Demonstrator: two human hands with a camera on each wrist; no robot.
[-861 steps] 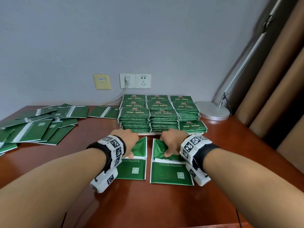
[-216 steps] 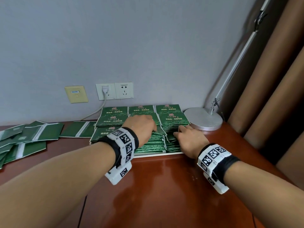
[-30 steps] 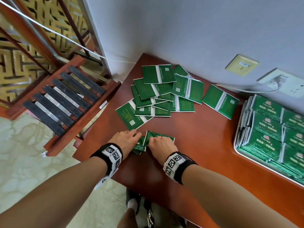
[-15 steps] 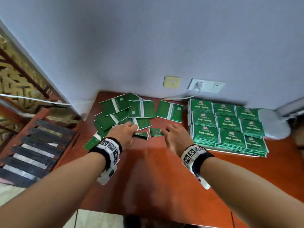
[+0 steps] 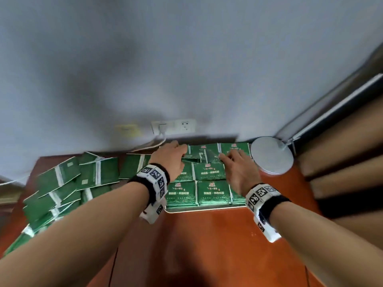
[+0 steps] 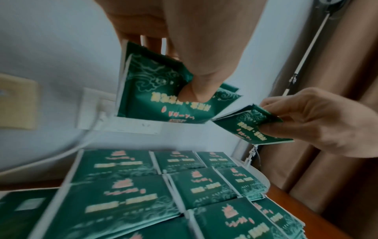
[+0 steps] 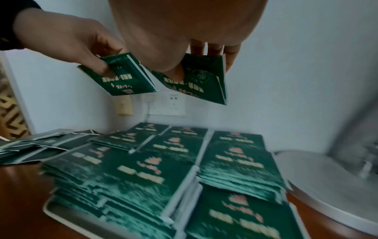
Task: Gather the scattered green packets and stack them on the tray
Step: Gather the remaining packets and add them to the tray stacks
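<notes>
Several stacks of green packets (image 5: 209,189) fill the white tray (image 5: 207,210) by the wall. My left hand (image 5: 183,156) pinches a folded green packet (image 6: 159,100) between thumb and fingers, held above the tray's back row. Just to its right, my right hand (image 5: 222,158) pinches a second folded green packet (image 7: 200,80) the same way. The two packets hang side by side, almost touching, clear of the stacks below. More green packets (image 5: 68,183) lie scattered and overlapping on the left of the wooden table (image 5: 207,245).
A round silver lamp base (image 5: 271,158) stands right beside the tray's right edge, its arm rising along the brown curtain (image 5: 342,162). Wall sockets (image 5: 174,127) with a plugged white cable sit just behind the tray. Bare table lies in front of the tray.
Both hands have carried their packets from beside the scattered pile rightwards to above the tray's back row. The head view has swung right and centred on the tray.
</notes>
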